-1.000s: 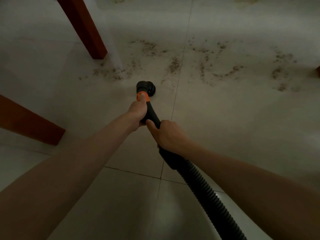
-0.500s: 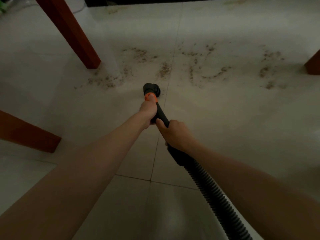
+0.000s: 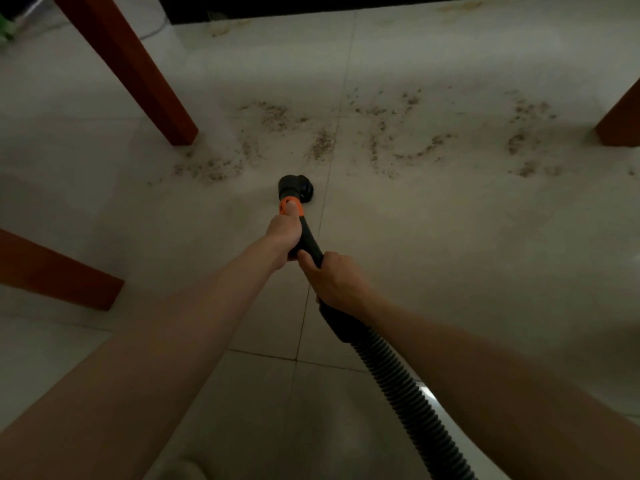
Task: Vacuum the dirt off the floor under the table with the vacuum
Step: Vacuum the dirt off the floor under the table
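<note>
I hold a black vacuum wand with an orange collar. Its round black nozzle point(image 3: 295, 187) rests on the pale tiled floor, just short of the dirt. My left hand point(image 3: 284, 233) grips the wand right behind the orange collar, thumb lying on the collar. My right hand point(image 3: 330, 278) grips the wand further back, where the ribbed black hose point(image 3: 405, 400) begins. Brown dirt point(image 3: 322, 145) lies scattered in a wide band across the floor beyond the nozzle, from the left table leg to the right one.
Reddish-brown wooden table legs stand at upper left point(image 3: 138, 74), lower left point(image 3: 59, 275) and right edge point(image 3: 620, 123). A dark baseboard point(image 3: 311, 5) runs along the far wall. A cable point(image 3: 156, 29) lies at far left.
The view has tilted up, showing more far floor and the right table leg. The nozzle and both hands keep their grip and sit slightly lower and further right in the view.
</note>
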`<control>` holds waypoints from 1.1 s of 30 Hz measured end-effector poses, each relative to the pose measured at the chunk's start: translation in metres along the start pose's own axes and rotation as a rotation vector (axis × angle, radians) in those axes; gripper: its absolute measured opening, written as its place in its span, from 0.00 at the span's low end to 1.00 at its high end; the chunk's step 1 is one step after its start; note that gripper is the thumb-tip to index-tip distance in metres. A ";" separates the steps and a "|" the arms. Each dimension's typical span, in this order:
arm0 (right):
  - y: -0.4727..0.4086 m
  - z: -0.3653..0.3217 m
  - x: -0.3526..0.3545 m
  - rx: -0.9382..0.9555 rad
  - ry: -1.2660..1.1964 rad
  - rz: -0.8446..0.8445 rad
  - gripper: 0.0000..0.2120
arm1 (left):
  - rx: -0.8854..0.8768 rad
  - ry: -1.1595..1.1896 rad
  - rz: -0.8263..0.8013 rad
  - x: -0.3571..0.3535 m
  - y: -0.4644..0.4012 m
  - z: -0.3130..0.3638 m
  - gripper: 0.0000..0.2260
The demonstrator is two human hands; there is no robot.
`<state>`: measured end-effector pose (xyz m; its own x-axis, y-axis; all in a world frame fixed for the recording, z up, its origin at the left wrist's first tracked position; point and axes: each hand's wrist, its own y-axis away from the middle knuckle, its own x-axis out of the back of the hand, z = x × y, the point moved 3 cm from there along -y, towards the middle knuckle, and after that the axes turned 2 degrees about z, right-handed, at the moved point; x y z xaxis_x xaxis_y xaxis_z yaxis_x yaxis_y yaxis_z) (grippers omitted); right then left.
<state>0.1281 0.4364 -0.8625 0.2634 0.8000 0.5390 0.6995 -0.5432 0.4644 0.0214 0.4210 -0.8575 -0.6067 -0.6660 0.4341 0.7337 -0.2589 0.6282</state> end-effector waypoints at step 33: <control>-0.054 -0.005 0.010 -0.030 -0.038 0.079 0.23 | -0.067 -0.021 -0.049 -0.006 -0.052 0.034 0.21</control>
<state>0.0892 0.4724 -0.8789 0.3428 0.7630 0.5481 0.6551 -0.6123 0.4426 -0.0232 0.4622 -0.8712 -0.6484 -0.6366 0.4175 0.7211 -0.3376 0.6050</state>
